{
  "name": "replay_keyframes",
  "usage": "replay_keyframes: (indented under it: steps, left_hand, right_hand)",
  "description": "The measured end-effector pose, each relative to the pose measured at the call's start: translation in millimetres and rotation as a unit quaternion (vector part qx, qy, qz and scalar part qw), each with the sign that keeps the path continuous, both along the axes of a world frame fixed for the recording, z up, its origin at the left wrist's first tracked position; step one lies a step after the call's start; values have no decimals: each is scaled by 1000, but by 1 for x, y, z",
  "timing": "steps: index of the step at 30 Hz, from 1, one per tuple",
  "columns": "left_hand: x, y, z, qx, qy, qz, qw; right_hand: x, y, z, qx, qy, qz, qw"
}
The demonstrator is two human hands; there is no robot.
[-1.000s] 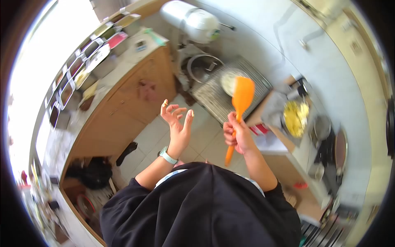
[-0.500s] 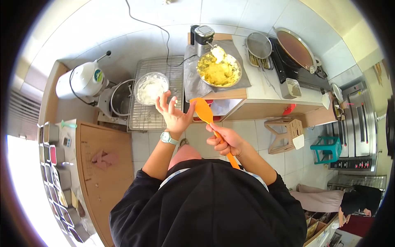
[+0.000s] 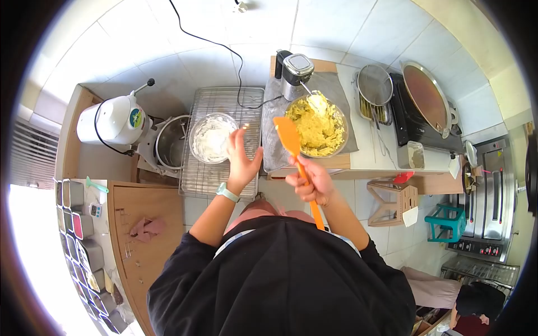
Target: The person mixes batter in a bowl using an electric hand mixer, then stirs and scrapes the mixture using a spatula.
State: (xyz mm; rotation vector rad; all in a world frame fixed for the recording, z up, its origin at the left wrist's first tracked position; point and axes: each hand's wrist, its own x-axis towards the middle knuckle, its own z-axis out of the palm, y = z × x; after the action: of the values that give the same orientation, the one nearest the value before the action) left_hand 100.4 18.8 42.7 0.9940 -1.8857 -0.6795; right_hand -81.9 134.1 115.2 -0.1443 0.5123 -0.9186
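Note:
My right hand (image 3: 311,182) is wrapped around the handle of an orange spatula (image 3: 288,136), its blade pointing up and away from me. To its left, my left hand (image 3: 243,166) is open, fingers stretched toward the right rim of a clear bowl (image 3: 194,150) holding a white, creamy mass (image 3: 213,138). Whether the fingertips touch that rim I cannot tell. Beyond the spatula sits a larger bowl (image 3: 346,136) of yellow mixture (image 3: 316,134) with a paler lump on top. Behind it stands a black and silver hand mixer (image 3: 297,71), its metal shaft reaching toward the mixture.
Under the white mass's bowl lies a wire rack (image 3: 202,182). A white stand mixer (image 3: 115,120) is at left. On the right are a sieve (image 3: 375,85), a wide pan (image 3: 424,95) of brown liquid, a wooden stool (image 3: 389,204) and another person (image 3: 476,297).
My left hand has moved right up to the clear bowl, its fingers straighter. The spatula's blade has shifted toward the yellow mixture's bowl. The camera view has shifted, so the counter appears lower.

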Motion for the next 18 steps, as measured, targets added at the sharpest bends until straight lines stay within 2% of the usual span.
replay_keyframes:
  steps: [2, 3, 5, 6, 8, 9, 10, 13, 15, 18]
  left_hand:
    - [-4, 5, 12, 223, 92, -93, 966]
    - [-10, 7, 24, 327, 136, -140, 925]
    - [-22, 6, 24, 169, 64, -132, 975]
    - [-29, 7, 30, 111, 15, -114, 987]
    - [-49, 15, 45, 34, -110, -63, 991]
    - [-63, 20, 45, 29, -123, -62, 990]
    - [-76, 22, 45, 23, -138, -65, 988]
    - [-110, 34, 41, -8, -155, -96, 983]
    - [-131, 42, 36, -23, -157, -112, 981]
    - [-150, 49, 21, 27, -63, -190, 979]
  right_hand:
    - [-14, -2, 2, -13, 143, -78, 986]
    - [-21, -3, -3, -67, 276, -112, 952]
    - [-41, -5, -18, -169, 523, -178, 817]
    - [-52, -2, -13, -248, 657, -198, 684]
    - [-63, 9, -5, -290, 745, -219, 559]
    - [-67, 14, 5, -303, 785, -227, 490]
    - [-71, 21, 14, -290, 782, -199, 515]
    - [-86, 38, -5, -297, 787, -196, 504]
    - [-103, 44, -23, -258, 790, -209, 515]
    - [-139, 48, -33, -181, 808, -175, 533]
